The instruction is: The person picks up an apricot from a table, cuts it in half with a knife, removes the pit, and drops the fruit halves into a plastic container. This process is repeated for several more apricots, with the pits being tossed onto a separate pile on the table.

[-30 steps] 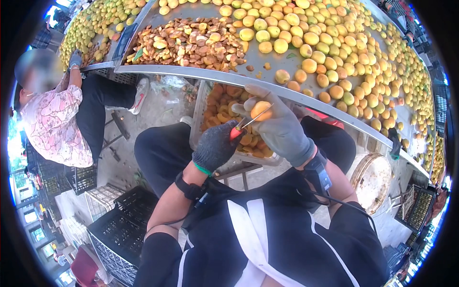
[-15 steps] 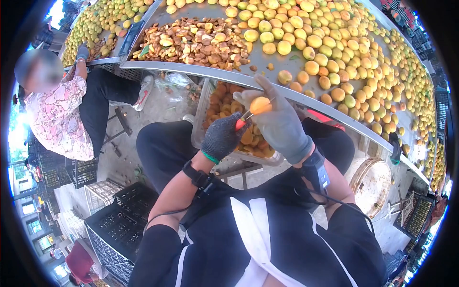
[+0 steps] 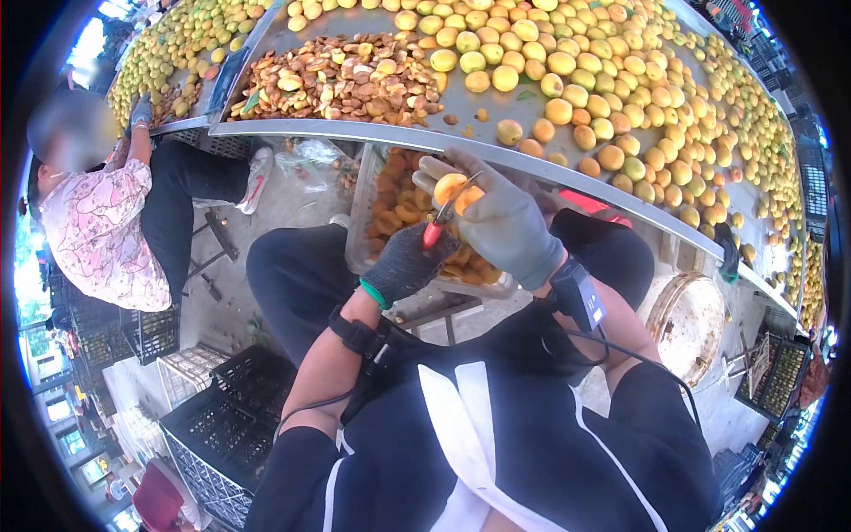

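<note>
My left hand [image 3: 409,264], in a dark knit glove with a green cuff, is closed around the red handle of a small knife [image 3: 431,236]. The knife's thin curved blade reaches up between two parts of an apricot [image 3: 450,187]. My right hand [image 3: 505,222], in a grey glove, holds that fruit with thumb and fingers, its orange flesh showing. Both hands are close together above a plastic crate [image 3: 357,239] holding orange apricot halves [image 3: 386,200]. Whether a pit is still inside the fruit is hidden.
A metal-edged table [image 3: 355,131] carries many whole apricots [image 3: 558,111] and a heap of brown pits [image 3: 346,80]. A person [image 3: 97,213] sits at the left. Black crates [image 3: 230,408] stand lower left, and a round stained lid or bucket [image 3: 687,324] lies at the right.
The apricot, whole-looking before, now shows two parts with the blade between them. Both hands have shifted slightly left, and the camera view has moved a little.
</note>
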`<state>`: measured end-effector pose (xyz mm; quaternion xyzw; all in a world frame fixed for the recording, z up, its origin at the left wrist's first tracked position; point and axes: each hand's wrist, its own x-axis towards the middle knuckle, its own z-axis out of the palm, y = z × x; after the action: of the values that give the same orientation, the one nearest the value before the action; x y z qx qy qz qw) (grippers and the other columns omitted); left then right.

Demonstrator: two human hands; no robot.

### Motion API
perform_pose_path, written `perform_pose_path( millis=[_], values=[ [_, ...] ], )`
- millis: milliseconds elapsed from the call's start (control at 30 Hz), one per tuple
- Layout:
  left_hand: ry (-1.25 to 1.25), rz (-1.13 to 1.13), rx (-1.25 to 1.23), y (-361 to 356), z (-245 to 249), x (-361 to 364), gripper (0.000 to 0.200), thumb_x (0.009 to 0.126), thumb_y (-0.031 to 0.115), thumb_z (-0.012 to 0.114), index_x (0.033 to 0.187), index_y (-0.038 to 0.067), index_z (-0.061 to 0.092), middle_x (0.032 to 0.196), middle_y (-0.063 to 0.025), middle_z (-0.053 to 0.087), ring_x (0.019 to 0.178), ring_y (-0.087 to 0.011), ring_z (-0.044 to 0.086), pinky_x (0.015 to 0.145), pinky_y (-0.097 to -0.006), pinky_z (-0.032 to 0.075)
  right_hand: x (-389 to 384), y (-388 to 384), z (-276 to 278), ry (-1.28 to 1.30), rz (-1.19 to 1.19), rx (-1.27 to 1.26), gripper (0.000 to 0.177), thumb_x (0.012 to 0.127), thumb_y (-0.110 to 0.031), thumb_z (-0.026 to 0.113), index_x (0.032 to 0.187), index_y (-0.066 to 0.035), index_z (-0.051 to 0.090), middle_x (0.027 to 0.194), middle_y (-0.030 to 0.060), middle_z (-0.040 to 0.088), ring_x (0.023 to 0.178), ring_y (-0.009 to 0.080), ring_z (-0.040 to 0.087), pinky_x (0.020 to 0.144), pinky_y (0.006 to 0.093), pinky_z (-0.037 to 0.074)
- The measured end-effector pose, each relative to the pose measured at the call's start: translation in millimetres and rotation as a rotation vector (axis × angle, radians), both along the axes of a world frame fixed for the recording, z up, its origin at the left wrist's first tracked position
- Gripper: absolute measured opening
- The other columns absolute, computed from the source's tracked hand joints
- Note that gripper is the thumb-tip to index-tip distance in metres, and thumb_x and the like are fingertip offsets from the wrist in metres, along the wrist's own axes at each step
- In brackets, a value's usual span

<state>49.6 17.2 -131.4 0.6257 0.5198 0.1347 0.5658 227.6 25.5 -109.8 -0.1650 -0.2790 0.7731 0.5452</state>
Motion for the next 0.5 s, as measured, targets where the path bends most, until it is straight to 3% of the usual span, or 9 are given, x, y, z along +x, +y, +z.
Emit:
perform_pose_path(
  millis=[33, 100, 200, 300, 367, 400, 433, 467, 500],
  values=[
    [-0.001, -0.005, 0.002, -1, -5, -1, 0.021, 0.088, 0.022, 0.068, 0.096, 0.003, 0.064, 0.078, -0.0194, 0.065, 0.072, -0.0382, 0.064, 0.063, -0.0416, 0.05, 0, -2, 0, 0.057, -0.007, -0.058, 0.07, 0.077, 0.013, 0.043, 0.144, 0.002, 0.026, 0.143, 0.0241, 0.04, 0.138, 0.0361, 0.035, 0.114, 0.0405, 0.031],
    [0.173, -0.023, 0.415, -3, -18, -1, 0.023, 0.089, 0.024, 0.066, 0.098, 0.004, 0.064, 0.079, -0.021, 0.065, 0.076, -0.0401, 0.064, 0.063, -0.0442, 0.05, 0, -5, -3, 0.113, -0.023, -0.116, 0.07, 0.074, 0.014, 0.041, 0.142, 0.003, 0.028, 0.143, 0.0241, 0.04, 0.138, 0.0364, 0.035, 0.114, 0.0408, 0.031],
    [0.313, -0.038, 0.537, -5, -48, -1, 0.026, 0.089, 0.027, 0.064, 0.1, 0.004, 0.064, 0.082, -0.0225, 0.065, 0.079, -0.0417, 0.063, 0.065, -0.0476, 0.049, -4, -7, -25, 0.063, -0.137, -0.277, 0.068, 0.07, 0.014, 0.041, 0.137, 0.004, 0.033, 0.141, 0.0247, 0.042, 0.136, 0.0377, 0.038, 0.114, 0.0419, 0.033],
    [0.33, -0.042, 0.485, -7, -53, 7, 0.027, 0.089, 0.03, 0.061, 0.094, 0.004, 0.062, 0.079, -0.023, 0.063, 0.078, -0.0418, 0.062, 0.065, -0.051, 0.048, -3, -4, -36, 0.115, -0.224, -0.379, 0.065, 0.069, 0.011, 0.041, 0.134, 0.004, 0.036, 0.139, 0.0256, 0.043, 0.133, 0.0388, 0.041, 0.112, 0.0422, 0.034],
    [0.252, -0.025, 0.526, -9, -57, 11, 0.028, 0.089, 0.031, 0.061, 0.093, 0.003, 0.062, 0.079, -0.0233, 0.063, 0.077, -0.0424, 0.062, 0.065, -0.0514, 0.047, 0, -6, -33, 0.005, -0.168, -0.333, 0.065, 0.069, 0.009, 0.043, 0.133, 0.005, 0.036, 0.138, 0.0263, 0.044, 0.128, 0.0384, 0.045, 0.113, 0.0418, 0.034],
    [0.241, 0.007, 0.46, -9, -57, 13, 0.028, 0.09, 0.031, 0.061, 0.092, 0.003, 0.062, 0.079, -0.0242, 0.063, 0.078, -0.0431, 0.062, 0.065, -0.0517, 0.047, 0, -4, -50, -0.171, -0.178, -0.198, 0.066, 0.069, 0.009, 0.043, 0.134, 0.007, 0.034, 0.139, 0.0265, 0.043, 0.127, 0.0375, 0.046, 0.111, 0.0399, 0.035],
    [0.233, 0.041, 0.394, -11, -58, 13, 0.029, 0.09, 0.031, 0.061, 0.092, 0.003, 0.062, 0.08, -0.0251, 0.063, 0.079, -0.0438, 0.061, 0.065, -0.0521, 0.046, 2, 1, -74, -0.171, -0.188, -0.195, 0.066, 0.069, 0.009, 0.043, 0.134, 0.007, 0.034, 0.139, 0.0265, 0.043, 0.127, 0.0375, 0.046, 0.111, 0.0399, 0.035],
    [0.181, 0.046, 0.301, -12, -60, 14, 0.027, 0.091, 0.029, 0.061, 0.089, 0.002, 0.062, 0.07, -0.0188, 0.063, 0.066, -0.0361, 0.063, 0.058, -0.0445, 0.046, 0, 6, -70, -0.45, -0.193, -0.017, 0.064, 0.07, 0.008, 0.045, 0.133, 0.008, 0.035, 0.137, 0.0262, 0.045, 0.123, 0.0357, 0.05, 0.107, 0.0391, 0.039],
    [0.181, 0.038, 0.304, -17, -61, 12, 0.027, 0.091, 0.029, 0.061, 0.089, 0.002, 0.062, 0.07, -0.0188, 0.063, 0.066, -0.0361, 0.063, 0.058, -0.0445, 0.046, 0, 8, -67, -0.728, -0.194, 0.162, 0.061, 0.072, 0.007, 0.047, 0.132, 0.01, 0.036, 0.135, 0.0259, 0.048, 0.12, 0.0339, 0.053, 0.103, 0.0383, 0.043]
  ],
)
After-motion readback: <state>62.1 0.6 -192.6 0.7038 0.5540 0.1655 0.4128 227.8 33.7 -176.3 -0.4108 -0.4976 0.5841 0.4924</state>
